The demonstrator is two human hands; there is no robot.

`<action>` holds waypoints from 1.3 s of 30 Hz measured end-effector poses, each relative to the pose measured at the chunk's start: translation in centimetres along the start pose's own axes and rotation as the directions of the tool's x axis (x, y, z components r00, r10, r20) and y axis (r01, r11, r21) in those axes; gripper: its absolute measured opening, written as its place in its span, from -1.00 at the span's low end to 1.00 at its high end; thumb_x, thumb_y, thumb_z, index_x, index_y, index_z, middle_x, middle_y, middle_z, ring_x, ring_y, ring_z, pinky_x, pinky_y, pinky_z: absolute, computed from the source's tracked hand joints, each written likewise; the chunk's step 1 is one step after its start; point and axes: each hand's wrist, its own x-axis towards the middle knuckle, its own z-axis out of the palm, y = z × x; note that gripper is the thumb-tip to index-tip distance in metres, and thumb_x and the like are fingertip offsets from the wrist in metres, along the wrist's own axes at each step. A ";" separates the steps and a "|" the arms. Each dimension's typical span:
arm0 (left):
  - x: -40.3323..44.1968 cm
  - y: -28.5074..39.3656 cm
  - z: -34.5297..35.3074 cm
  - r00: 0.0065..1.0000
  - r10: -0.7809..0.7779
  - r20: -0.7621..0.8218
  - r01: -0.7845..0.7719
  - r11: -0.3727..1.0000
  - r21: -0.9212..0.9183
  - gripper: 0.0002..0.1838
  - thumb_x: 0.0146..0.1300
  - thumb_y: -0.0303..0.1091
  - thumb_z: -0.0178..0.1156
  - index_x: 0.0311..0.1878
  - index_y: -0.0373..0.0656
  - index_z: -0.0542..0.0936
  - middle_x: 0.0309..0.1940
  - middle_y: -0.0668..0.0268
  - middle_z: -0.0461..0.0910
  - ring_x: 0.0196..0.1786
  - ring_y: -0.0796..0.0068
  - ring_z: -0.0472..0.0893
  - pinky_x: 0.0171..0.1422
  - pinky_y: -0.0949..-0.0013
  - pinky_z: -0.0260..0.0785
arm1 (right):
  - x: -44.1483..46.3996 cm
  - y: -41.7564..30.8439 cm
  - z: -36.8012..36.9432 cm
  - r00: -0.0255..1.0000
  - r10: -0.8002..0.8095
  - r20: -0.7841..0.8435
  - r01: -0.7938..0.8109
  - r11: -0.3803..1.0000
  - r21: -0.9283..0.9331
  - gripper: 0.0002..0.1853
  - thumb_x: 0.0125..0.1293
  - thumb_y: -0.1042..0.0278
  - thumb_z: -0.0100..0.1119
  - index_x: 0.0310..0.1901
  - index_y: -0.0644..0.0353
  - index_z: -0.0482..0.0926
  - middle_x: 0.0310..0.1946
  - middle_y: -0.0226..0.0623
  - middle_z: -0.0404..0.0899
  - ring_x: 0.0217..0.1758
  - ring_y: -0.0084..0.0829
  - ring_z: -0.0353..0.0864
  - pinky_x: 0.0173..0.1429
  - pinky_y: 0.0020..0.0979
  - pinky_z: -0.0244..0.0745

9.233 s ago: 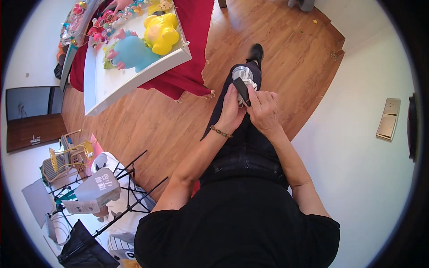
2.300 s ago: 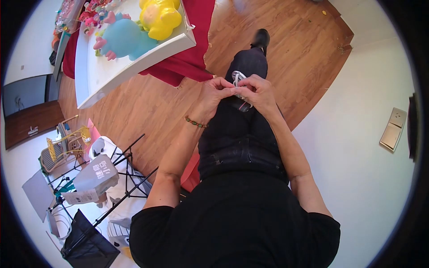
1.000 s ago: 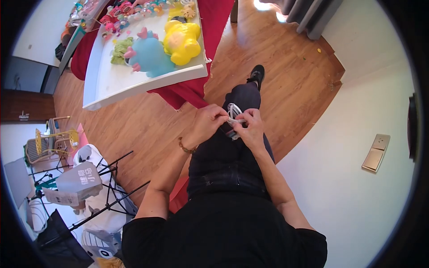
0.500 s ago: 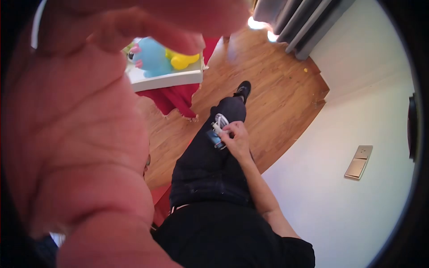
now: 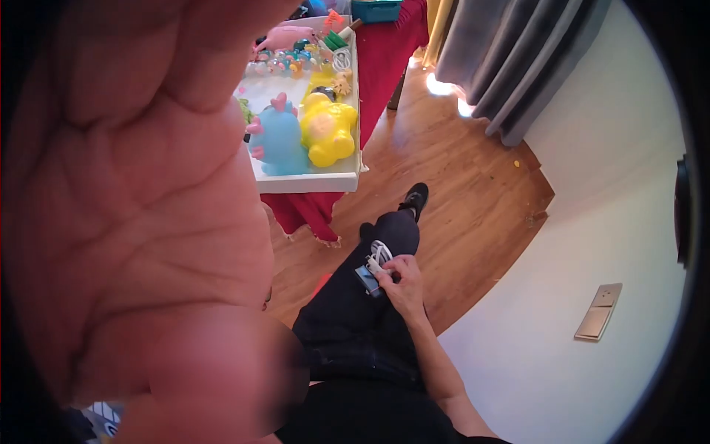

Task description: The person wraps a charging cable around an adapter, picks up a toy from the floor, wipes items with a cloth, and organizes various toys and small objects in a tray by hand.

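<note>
My left hand [image 5: 170, 200] fills the left side of the view, very near the camera with its palm facing it. Its fingers reach up past the top edge, so the tips are hidden, and nothing shows in the palm. Lower down, in front of my dark trousers [image 5: 344, 318], my right hand [image 5: 404, 287] is closed on a looped white cable [image 5: 381, 253]. A small dark device with a bluish face [image 5: 367, 281] is against the same fingers. Whether the cable is plugged into it I cannot tell.
A white tray [image 5: 310, 183] on a red cloth [image 5: 381, 81] holds a blue toy [image 5: 279, 140], a yellow toy [image 5: 328, 127], a pink toy [image 5: 288, 37] and several small trinkets. Grey curtains [image 5: 510, 66] hang beyond. A wall with a switch plate [image 5: 598, 312] stands at right.
The view has tilted up, so more of the tray and its toys shows. My left hand's fingers have shifted up and left; my right hand keeps its hold.
</note>
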 end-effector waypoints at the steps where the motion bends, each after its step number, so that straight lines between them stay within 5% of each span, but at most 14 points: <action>1: -0.3 0.0 0.0 1.000 -0.003 -0.015 0.003 1.000 -0.008 -0.47 -0.03 -0.21 0.38 0.01 -0.22 0.51 -0.16 0.21 0.49 -0.23 0.38 0.53 -0.08 0.39 0.37 | 0.1 0.0 -0.1 1.000 -0.007 0.004 0.007 1.000 -0.005 -0.81 -0.07 0.32 0.31 -0.40 0.19 0.58 -0.32 -0.22 0.46 -0.23 -0.24 0.52 -0.16 -0.32 0.44; 14: -1.0 -0.6 3.6 0.960 -0.147 0.239 0.178 0.978 -0.112 -0.51 0.00 -0.20 0.35 0.01 -0.20 0.52 -0.20 0.22 0.48 -0.24 0.39 0.52 -0.09 0.38 0.37 | -1.0 0.5 -0.1 1.000 0.012 -0.010 -0.012 0.999 0.037 -0.79 -0.09 0.35 0.32 -0.38 0.18 0.58 -0.32 -0.24 0.45 -0.25 -0.27 0.52 -0.18 -0.35 0.43; 18: -0.1 -0.9 3.6 0.918 -0.098 0.385 0.109 0.994 -0.005 -0.52 0.01 -0.19 0.34 0.00 -0.19 0.52 -0.21 0.23 0.48 -0.24 0.39 0.52 -0.09 0.38 0.37 | 0.0 0.2 -1.0 1.000 0.020 0.011 -0.021 0.998 0.053 -0.81 -0.10 0.34 0.31 -0.40 0.18 0.60 -0.35 -0.22 0.46 -0.25 -0.26 0.52 -0.18 -0.34 0.43; 19: 0.5 -0.7 3.5 0.901 -0.087 0.424 0.087 0.996 0.020 -0.52 0.02 -0.19 0.34 0.00 -0.19 0.52 -0.21 0.23 0.48 -0.24 0.39 0.52 -0.10 0.38 0.37 | 0.6 0.6 -1.0 0.993 -0.116 -0.028 0.115 0.993 -0.020 -0.80 -0.09 0.31 0.32 -0.39 0.17 0.60 -0.35 -0.23 0.46 -0.25 -0.24 0.52 -0.18 -0.33 0.43; 22: 1.8 0.3 3.3 0.834 -0.068 0.548 0.040 0.997 0.063 -0.53 0.02 -0.19 0.33 0.00 -0.19 0.52 -0.22 0.23 0.48 -0.25 0.39 0.52 -0.10 0.38 0.36 | -0.2 0.3 -0.8 0.999 0.035 0.002 -0.035 0.999 0.020 -0.78 -0.10 0.29 0.32 -0.37 0.16 0.60 -0.31 -0.23 0.47 -0.21 -0.22 0.50 -0.14 -0.31 0.43; 24: 2.6 1.3 3.4 0.793 -0.011 0.610 -0.042 0.996 0.073 -0.53 0.03 -0.19 0.32 0.00 -0.18 0.52 -0.23 0.24 0.48 -0.25 0.39 0.51 -0.10 0.37 0.36 | 0.1 1.0 -0.6 0.994 -0.101 -0.030 0.100 0.993 -0.056 -0.79 -0.06 0.38 0.34 -0.34 0.19 0.59 -0.29 -0.27 0.46 -0.27 -0.36 0.51 -0.29 -0.41 0.44; 26: 2.9 2.2 3.8 0.758 0.045 0.651 -0.118 0.991 0.068 -0.54 0.03 -0.19 0.32 0.00 -0.18 0.52 -0.23 0.24 0.48 -0.25 0.40 0.51 -0.10 0.37 0.36 | 0.1 0.5 -0.6 0.992 -0.117 -0.036 0.113 0.990 -0.084 -0.79 -0.06 0.32 0.35 -0.36 0.16 0.59 -0.29 -0.27 0.46 -0.26 -0.31 0.51 -0.23 -0.37 0.44; 39: 3.1 2.8 6.5 0.708 0.278 0.650 -0.313 0.948 -0.065 -0.57 0.07 -0.18 0.29 -0.01 -0.16 0.53 -0.27 0.25 0.47 -0.26 0.40 0.51 -0.11 0.37 0.36 | -0.2 0.2 -1.3 0.998 -0.064 -0.028 0.062 0.996 -0.071 -0.81 -0.06 0.27 0.29 -0.38 0.11 0.57 -0.29 -0.26 0.43 -0.15 -0.24 0.47 -0.08 -0.29 0.40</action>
